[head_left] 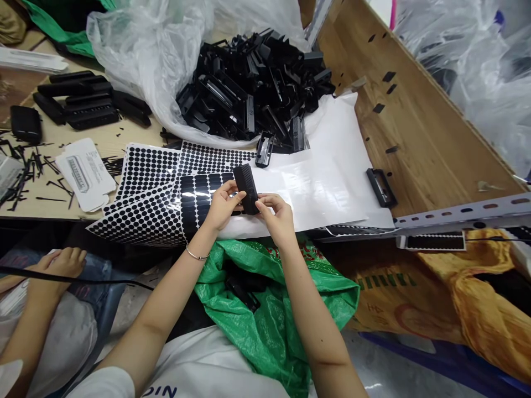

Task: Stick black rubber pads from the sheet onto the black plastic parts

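Between my two hands is a black ribbed plastic part (246, 188), held tilted over the table's front edge. My left hand (224, 205) pinches its left side, thumb across its face. The fingers of my right hand (275, 214) grip its lower right edge. Under and beside the hands lie sheets of round black stickers (149, 171) and a sheet with black strips (202, 193). A white backing sheet (323, 182) spreads to the right. Just beyond the hands sits a similar black part (264, 149) with its hollow side showing.
A heap of black plastic parts (257, 83) lies on clear plastic at the back. A green sack (265, 331) with black parts inside is below my arms. A wooden board (415, 110) walls the right side. At left are another person's hands (62, 262) and flattened cartons (85, 174).
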Motion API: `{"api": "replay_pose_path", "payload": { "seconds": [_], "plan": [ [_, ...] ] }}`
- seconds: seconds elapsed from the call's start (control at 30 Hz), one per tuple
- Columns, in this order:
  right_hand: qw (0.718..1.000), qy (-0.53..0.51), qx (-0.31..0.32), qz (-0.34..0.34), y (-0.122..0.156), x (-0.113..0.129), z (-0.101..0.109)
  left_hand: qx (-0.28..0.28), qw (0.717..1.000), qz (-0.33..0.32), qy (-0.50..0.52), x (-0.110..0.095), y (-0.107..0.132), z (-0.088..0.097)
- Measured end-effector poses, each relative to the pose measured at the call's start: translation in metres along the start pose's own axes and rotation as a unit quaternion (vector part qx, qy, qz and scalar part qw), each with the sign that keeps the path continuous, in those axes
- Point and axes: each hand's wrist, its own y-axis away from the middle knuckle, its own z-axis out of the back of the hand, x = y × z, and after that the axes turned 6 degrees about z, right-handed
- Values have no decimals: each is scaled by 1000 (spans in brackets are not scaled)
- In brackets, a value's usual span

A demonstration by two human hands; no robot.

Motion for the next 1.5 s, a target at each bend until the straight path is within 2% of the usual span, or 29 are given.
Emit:
{"api": "replay_pose_path", "payload": {
  "seconds": [0.23, 0.5, 0.6, 0.7, 0.77, 0.9, 1.1, 1.27, 1.3, 1.37, 1.43, 1.5],
  "plan": [
    [999, 18, -21, 25, 1, 0, -5, -11, 1000, -5, 7, 3, -1, 1],
    [993, 37, -93, 65, 8, 0, -15, -13, 1000, 7, 8, -1, 1, 1],
    [992, 29, -116, 48, 9, -3, -17, -6, 1000, 10, 12, -2, 2, 1],
    [988, -35, -147, -7, 6, -4, -13, 1, 1000, 15, 14, -3, 1, 1],
    [989, -86, -108, -46, 1, -3, -10, 9, 1000, 24, 12, -4, 1, 1],
    [990, -111, 20, -86, -10, -2, -6, 12, 999, 37, 18, -6, 2, 1],
    [991, -109, 77, -24, -6, -6, -1, 9, 999, 41, 19, -5, 2, 1],
    [963, -93, 251, -20, -4, 4, 31, 37, 997, 31, 55, -6, 4, 2],
    [963, -79, 257, -17, -10, 6, 37, 54, 996, 35, 65, -7, 6, 2],
    [980, -30, 197, 13, -30, 9, 41, 93, 991, 55, 80, -9, 9, 3],
    [992, 37, 108, 56, -57, 9, 33, 121, 985, 80, 91, -11, 12, 2],
    [988, 101, 88, 78, -86, 5, 15, 123, 982, 97, 102, -13, 12, 1]
  ]
}}
